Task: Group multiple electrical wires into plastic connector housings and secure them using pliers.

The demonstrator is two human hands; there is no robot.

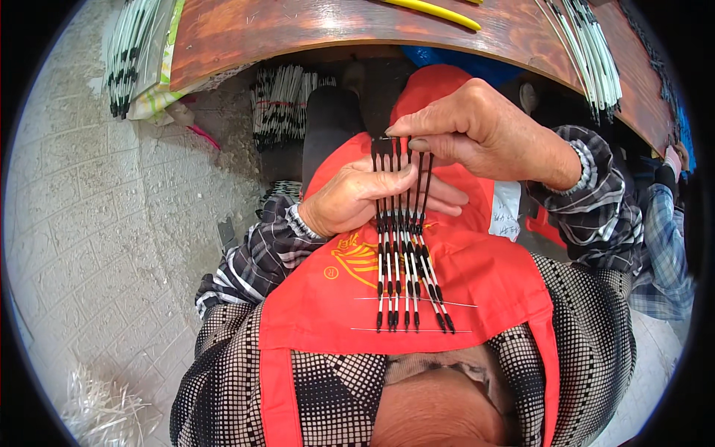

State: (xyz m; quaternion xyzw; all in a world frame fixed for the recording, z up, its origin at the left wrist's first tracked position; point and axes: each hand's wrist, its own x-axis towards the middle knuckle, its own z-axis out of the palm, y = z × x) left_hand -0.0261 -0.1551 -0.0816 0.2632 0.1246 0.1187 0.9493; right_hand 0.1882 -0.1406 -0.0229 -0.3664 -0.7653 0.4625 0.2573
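A row of several slim black-and-white rods (403,257) hangs over my red apron (491,298), spread slightly like a fan. Two thin wires (463,305) cross the rods near their lower ends. My left hand (346,200) is closed on the row, with its thumb over the front and its fingers stretched out behind. At the black upper ends, my right hand (484,134) is closed in a pinch, thumb against forefinger. The exact part between those fingertips is partly hidden.
A brown wooden table (298,26) curves across the far side, with a yellow curved piece (436,11) on it. Rod bundles lie at the table's right (596,67), far left (128,59) and underneath (281,104). Clear strips (104,410) pile on the floor. Another person's sleeve (665,238) shows at right.
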